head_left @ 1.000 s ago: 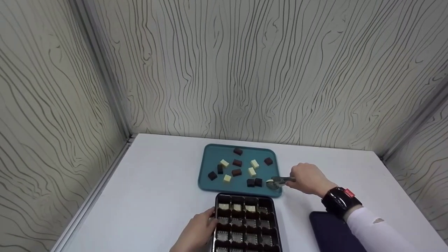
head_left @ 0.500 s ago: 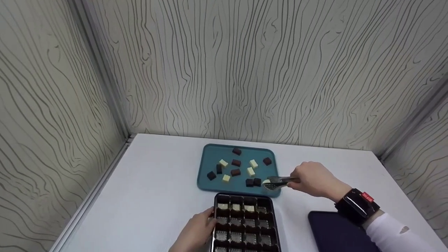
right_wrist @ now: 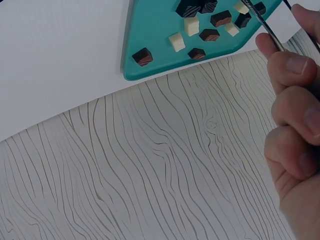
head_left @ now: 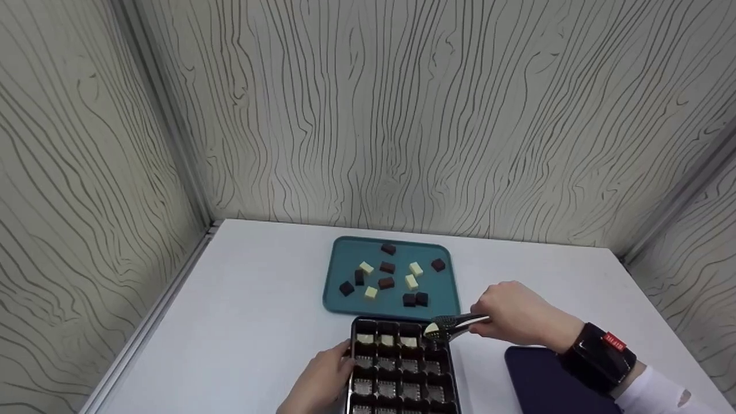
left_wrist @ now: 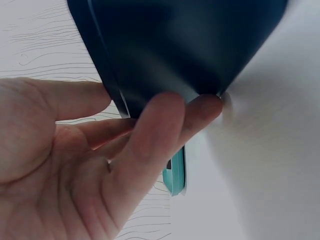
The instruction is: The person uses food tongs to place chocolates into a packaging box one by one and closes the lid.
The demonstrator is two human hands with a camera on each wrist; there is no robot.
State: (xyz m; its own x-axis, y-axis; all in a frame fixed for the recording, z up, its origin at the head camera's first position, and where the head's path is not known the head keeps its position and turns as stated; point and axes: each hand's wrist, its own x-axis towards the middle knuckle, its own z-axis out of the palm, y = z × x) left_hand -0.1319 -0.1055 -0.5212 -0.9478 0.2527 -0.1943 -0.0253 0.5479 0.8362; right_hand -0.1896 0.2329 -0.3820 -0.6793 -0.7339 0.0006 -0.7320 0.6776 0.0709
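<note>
My right hand grips metal tongs, their tips around a pale cream chocolate piece. The piece hangs over the top-right compartment of a dark divided box. Cream pieces fill the other three compartments of that row; the lower ones in view hold none. On the box's left side my left hand holds the wall; the left wrist view has its thumb and fingers about the dark side. In the right wrist view, curled fingers wrap the tong arms, whose tips are out of frame.
Behind the box, a teal tray bears several dark, brown and cream pieces. A navy tray lies at the front right, partly under the right forearm. A wood-patterned wall closes the back of the white table.
The tongs have carried the cream piece from the teal tray's front-right corner toward me and slightly left, over the box. The left hand stays on the box.
</note>
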